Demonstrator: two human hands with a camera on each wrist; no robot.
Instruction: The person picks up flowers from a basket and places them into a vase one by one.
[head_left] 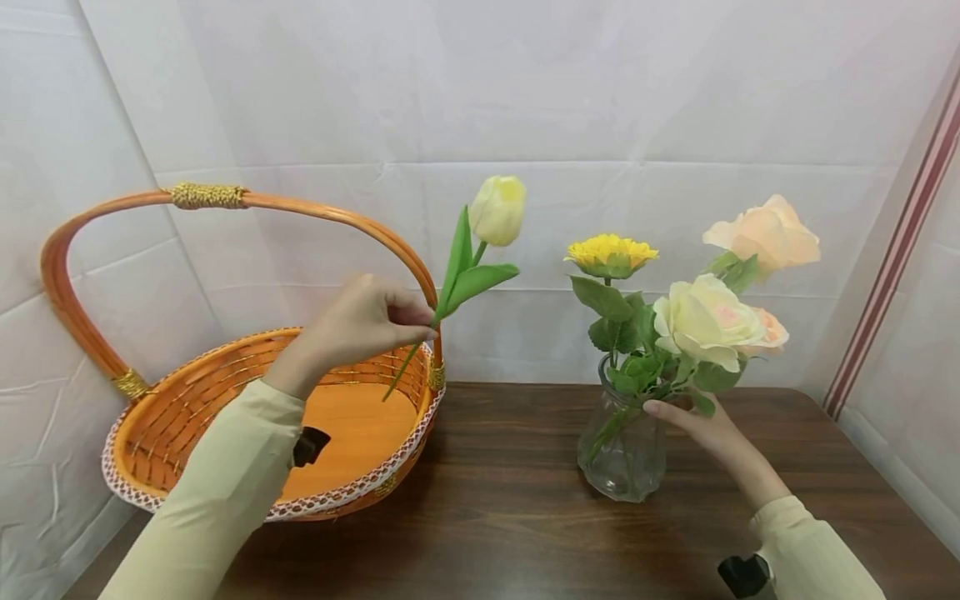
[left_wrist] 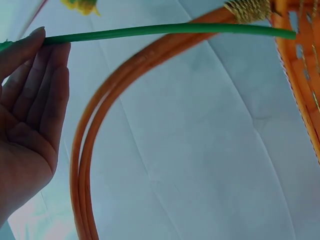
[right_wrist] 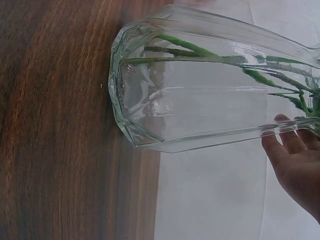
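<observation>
A pale yellow tulip (head_left: 497, 212) with green leaves is pinched by my left hand (head_left: 358, 321) between thumb and fingertips. Its thin green stem (left_wrist: 150, 31) slants down over the basket's right side. My right hand (head_left: 708, 429) holds the clear glass vase (head_left: 622, 471) at its neck, thumb in front and fingers behind. Standing in the vase are a yellow flower (head_left: 612, 252), a cream rose (head_left: 705, 317) and peach roses (head_left: 768, 233). Their stems (right_wrist: 185, 54) show through the faceted glass, and the vase's base rests on the table.
An orange woven basket (head_left: 345, 502) with white lace trim stands on the left. Its tall arched handle (head_left: 330, 208) rises behind my left hand. The dark wooden table (head_left: 517, 517) meets white cloth walls (head_left: 540, 108) at the back and sides.
</observation>
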